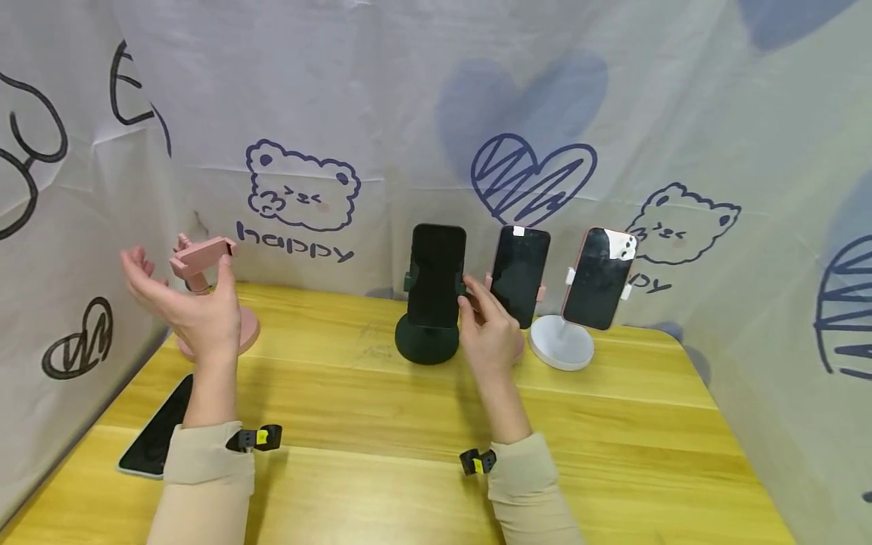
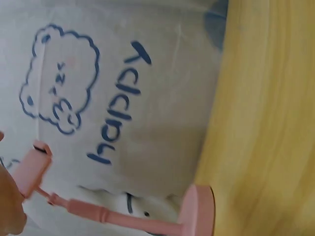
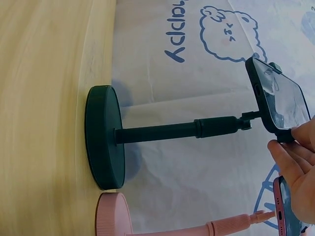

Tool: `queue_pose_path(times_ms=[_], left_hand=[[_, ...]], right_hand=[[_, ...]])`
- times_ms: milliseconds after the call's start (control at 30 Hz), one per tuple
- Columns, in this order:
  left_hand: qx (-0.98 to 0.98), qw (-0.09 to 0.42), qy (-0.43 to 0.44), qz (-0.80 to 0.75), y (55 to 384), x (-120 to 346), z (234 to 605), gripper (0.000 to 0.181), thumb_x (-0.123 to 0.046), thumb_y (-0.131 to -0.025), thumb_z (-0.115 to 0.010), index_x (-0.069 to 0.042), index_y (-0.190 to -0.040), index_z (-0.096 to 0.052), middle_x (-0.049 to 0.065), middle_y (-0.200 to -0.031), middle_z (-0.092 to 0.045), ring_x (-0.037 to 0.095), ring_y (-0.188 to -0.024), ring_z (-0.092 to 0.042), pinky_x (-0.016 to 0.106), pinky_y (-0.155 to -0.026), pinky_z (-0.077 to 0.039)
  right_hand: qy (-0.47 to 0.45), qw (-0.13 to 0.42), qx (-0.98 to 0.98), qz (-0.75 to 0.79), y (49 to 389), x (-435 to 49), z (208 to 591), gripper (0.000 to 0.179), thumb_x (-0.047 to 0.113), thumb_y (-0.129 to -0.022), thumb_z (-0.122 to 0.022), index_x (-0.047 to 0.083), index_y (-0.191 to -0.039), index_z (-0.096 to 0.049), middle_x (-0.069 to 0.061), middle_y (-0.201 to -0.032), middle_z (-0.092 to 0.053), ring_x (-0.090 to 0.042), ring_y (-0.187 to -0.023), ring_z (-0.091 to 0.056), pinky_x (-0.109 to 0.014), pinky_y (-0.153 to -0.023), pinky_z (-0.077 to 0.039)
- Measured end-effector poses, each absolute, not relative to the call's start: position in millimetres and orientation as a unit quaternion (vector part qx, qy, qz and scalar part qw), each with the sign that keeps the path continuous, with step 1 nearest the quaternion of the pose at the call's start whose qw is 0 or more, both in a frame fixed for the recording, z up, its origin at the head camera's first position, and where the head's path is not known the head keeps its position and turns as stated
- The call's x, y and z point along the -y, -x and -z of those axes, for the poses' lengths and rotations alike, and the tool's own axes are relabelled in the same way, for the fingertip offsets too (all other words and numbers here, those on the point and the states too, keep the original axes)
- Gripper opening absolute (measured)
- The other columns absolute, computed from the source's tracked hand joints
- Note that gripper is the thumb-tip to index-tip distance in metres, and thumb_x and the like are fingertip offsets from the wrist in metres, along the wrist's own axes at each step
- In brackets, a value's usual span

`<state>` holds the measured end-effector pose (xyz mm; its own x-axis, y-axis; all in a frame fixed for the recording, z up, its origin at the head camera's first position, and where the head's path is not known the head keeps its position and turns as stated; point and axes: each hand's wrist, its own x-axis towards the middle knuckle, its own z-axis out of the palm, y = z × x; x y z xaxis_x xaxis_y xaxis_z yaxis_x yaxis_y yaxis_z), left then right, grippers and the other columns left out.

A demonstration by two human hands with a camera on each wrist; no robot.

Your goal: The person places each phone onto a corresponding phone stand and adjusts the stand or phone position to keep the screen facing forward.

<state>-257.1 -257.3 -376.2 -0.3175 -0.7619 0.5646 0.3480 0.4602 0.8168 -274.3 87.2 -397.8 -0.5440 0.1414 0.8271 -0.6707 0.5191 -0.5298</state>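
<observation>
My right hand [image 1: 492, 333] pinches the side arm of the dark green phone stand's clamp [image 3: 283, 135], thumb on one side and fingers on the other. A black phone [image 1: 436, 276] stands upright in that clamp, above the round dark green base [image 1: 426, 344]. My left hand [image 1: 197, 306] is raised at the pink phone stand's clamp [image 1: 203, 257]. Its palm faces up, with the thumb by the clamp's right end and the other fingers spread past the left end. No phone sits in the pink clamp. In the left wrist view the pink base [image 2: 197, 211] and its pole show.
Right of my right hand, a phone [image 1: 521, 276] in a second pink stand and a phone [image 1: 599, 280] in a white stand [image 1: 562, 344] stand close together. Another phone [image 1: 160, 431] lies flat beside my left forearm. Printed cloth [image 1: 409, 113] walls the wooden table [image 1: 368, 409].
</observation>
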Motion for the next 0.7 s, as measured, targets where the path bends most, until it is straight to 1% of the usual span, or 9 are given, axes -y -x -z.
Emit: queue_pose_path(times_ms=[100,233,267,333,400,433,500,600,700], left_hand=[[0.647,0.508,-0.202,0.531,258,267,380,0.115,-0.028,-0.084,-0.088,-0.004,-0.164,-0.009,0.001,-0.164,-0.023,0.004,-0.145,-0.023,0.015,-0.117,-0.021],[0.639,0.422,-0.261,0.588,263,280,387,0.125,-0.032,-0.079,-0.092,-0.019,-0.167,-0.003,-0.007,-0.167,-0.013,0.002,-0.150,-0.015,0.012,-0.118,-0.016],[0.638,0.398,-0.277,0.599,265,284,389,0.125,-0.033,-0.080,-0.091,-0.023,-0.167,-0.001,-0.009,-0.168,-0.010,0.001,-0.152,-0.012,0.013,-0.119,-0.014],[0.637,0.356,-0.303,0.613,269,292,394,0.122,-0.036,-0.082,-0.088,-0.028,-0.166,0.001,-0.010,-0.168,-0.005,0.001,-0.154,-0.006,0.022,-0.124,-0.011],[0.639,0.327,-0.323,0.617,274,299,399,0.115,-0.036,-0.086,-0.084,-0.030,-0.165,0.000,-0.010,-0.168,-0.003,0.002,-0.155,-0.005,0.028,-0.126,-0.010],[0.641,0.320,-0.333,0.613,276,302,401,0.109,-0.035,-0.088,-0.081,-0.030,-0.164,-0.004,-0.009,-0.167,-0.006,0.004,-0.154,-0.008,0.032,-0.126,-0.011],[0.642,0.314,-0.350,0.606,282,307,405,0.095,-0.036,-0.090,-0.076,-0.029,-0.160,-0.013,-0.010,-0.160,-0.015,0.006,-0.150,-0.017,0.034,-0.124,-0.015],[0.644,0.324,-0.360,0.592,291,312,410,0.068,-0.036,-0.095,-0.071,-0.027,-0.148,-0.030,-0.012,-0.142,-0.029,0.008,-0.137,-0.030,0.027,-0.117,-0.024],[0.653,0.325,-0.355,0.584,297,314,412,0.049,-0.033,-0.100,-0.066,-0.025,-0.141,-0.038,-0.012,-0.133,-0.037,0.006,-0.128,-0.039,0.022,-0.111,-0.031]], right_hand=[[-0.183,0.440,0.747,-0.464,274,-87,398,0.030,-0.005,-0.090,-0.077,-0.001,-0.120,-0.076,-0.016,-0.114,-0.077,-0.029,-0.087,-0.078,-0.041,-0.071,-0.064],[-0.191,0.435,0.744,-0.470,275,-87,399,0.029,-0.003,-0.092,-0.076,-0.002,-0.120,-0.075,-0.017,-0.115,-0.076,-0.029,-0.088,-0.078,-0.040,-0.071,-0.064],[-0.193,0.434,0.743,-0.472,275,-87,400,0.029,-0.004,-0.092,-0.076,-0.002,-0.120,-0.075,-0.017,-0.115,-0.076,-0.029,-0.088,-0.078,-0.040,-0.071,-0.064],[-0.197,0.430,0.741,-0.476,276,-87,400,0.029,-0.004,-0.092,-0.075,-0.002,-0.121,-0.075,-0.018,-0.116,-0.076,-0.030,-0.088,-0.078,-0.040,-0.072,-0.064],[-0.200,0.427,0.741,-0.479,276,-87,401,0.029,-0.005,-0.092,-0.075,-0.003,-0.121,-0.074,-0.018,-0.118,-0.075,-0.030,-0.089,-0.078,-0.039,-0.073,-0.064],[-0.201,0.424,0.740,-0.481,276,-87,401,0.029,-0.005,-0.092,-0.075,-0.003,-0.121,-0.074,-0.018,-0.118,-0.075,-0.030,-0.089,-0.078,-0.038,-0.073,-0.064],[-0.201,0.421,0.740,-0.484,276,-88,401,0.030,-0.005,-0.092,-0.074,-0.004,-0.122,-0.074,-0.018,-0.119,-0.075,-0.031,-0.091,-0.078,-0.038,-0.074,-0.064],[-0.199,0.416,0.741,-0.488,276,-89,400,0.030,-0.005,-0.093,-0.074,-0.004,-0.123,-0.073,-0.019,-0.121,-0.074,-0.030,-0.092,-0.077,-0.037,-0.076,-0.064],[-0.194,0.411,0.742,-0.493,276,-91,399,0.030,-0.004,-0.093,-0.074,-0.003,-0.123,-0.073,-0.018,-0.121,-0.074,-0.030,-0.094,-0.077,-0.037,-0.076,-0.063]])
